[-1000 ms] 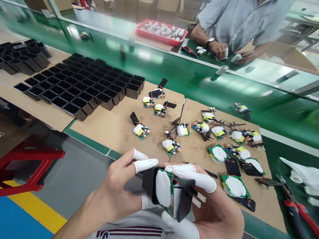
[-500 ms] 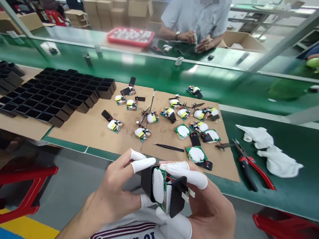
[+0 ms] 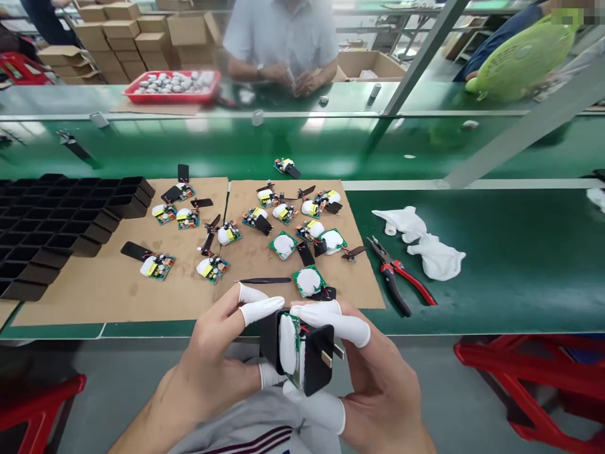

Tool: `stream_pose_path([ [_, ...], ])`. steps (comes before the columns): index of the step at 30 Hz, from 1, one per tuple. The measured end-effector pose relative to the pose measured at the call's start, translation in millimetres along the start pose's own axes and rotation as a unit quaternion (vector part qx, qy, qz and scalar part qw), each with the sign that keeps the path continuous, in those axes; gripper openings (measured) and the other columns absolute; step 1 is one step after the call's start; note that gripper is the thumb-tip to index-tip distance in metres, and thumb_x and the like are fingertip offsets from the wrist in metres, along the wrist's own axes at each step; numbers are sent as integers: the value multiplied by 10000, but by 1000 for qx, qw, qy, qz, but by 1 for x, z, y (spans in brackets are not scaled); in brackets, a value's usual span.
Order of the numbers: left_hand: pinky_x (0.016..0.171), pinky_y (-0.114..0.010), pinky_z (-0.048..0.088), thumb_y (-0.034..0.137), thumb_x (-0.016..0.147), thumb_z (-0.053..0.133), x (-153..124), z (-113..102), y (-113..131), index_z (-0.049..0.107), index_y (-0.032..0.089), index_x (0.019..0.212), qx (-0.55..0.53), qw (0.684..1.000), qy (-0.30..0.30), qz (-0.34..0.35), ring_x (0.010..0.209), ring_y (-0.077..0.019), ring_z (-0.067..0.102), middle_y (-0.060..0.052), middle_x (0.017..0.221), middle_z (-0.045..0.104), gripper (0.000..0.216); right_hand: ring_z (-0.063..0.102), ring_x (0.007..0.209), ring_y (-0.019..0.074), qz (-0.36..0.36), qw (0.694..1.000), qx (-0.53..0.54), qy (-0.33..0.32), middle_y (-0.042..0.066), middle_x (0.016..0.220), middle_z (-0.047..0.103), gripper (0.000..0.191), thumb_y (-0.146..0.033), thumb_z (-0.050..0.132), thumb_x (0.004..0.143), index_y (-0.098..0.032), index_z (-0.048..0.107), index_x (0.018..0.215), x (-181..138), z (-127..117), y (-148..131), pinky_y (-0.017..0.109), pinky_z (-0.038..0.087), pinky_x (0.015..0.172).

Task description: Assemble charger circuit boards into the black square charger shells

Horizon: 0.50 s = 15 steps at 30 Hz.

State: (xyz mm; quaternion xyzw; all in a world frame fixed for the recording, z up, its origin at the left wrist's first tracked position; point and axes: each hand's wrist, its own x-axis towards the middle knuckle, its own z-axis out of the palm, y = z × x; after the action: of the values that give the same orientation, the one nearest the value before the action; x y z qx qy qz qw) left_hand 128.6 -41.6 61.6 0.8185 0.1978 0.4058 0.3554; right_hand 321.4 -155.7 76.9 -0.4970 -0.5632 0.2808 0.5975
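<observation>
My left hand (image 3: 215, 353), with white finger cots, grips a black plastic housing (image 3: 269, 340) between fingers and thumb. My right hand (image 3: 368, 372), in finger cots too, is closed around a power adapter's circuit board (image 3: 288, 345) and its black plug cover (image 3: 317, 360) with two metal prongs. The board carries a pad of white filler and sits partly inside the housing; a gap shows between housing and cover. Beyond the hands, black tweezers (image 3: 265, 280) and several circuit boards (image 3: 309, 280) with white filler and wired black covers lie on cardboard (image 3: 184, 296).
Rows of black housings (image 3: 57, 233) stand at left. Red-and-black pliers (image 3: 399, 274) and white crumpled cloths (image 3: 437, 255) lie at right. Across the green bench a person (image 3: 283, 44) works beside a red tray (image 3: 172, 98) of small parts. Red stools (image 3: 520, 378) stand below the bench.
My view has swung to the right, so the bench items appear further left. Both hands keep hold of the adapter parts, with the board slightly deeper in the housing.
</observation>
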Motion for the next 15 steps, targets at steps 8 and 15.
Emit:
stream_pose_path([
  [8,772,-296,659,250,910,973,16,4,-2,759,223,1424,-47,999,-1,23,936,-218,751,-89,1086,747,557,858,1170,433,69,991,53,102,133,1324,851,689,-359,1125,716,-298,830,1336,-4,-14,-18,530,760,975],
  [15,831,-292,662,193,937,932,20,0,-1,744,200,1463,-72,996,-30,34,989,-213,754,-104,1132,736,558,886,1067,374,74,994,14,81,85,1265,874,576,-304,1068,800,-374,856,1331,3,-7,-34,402,771,849],
])
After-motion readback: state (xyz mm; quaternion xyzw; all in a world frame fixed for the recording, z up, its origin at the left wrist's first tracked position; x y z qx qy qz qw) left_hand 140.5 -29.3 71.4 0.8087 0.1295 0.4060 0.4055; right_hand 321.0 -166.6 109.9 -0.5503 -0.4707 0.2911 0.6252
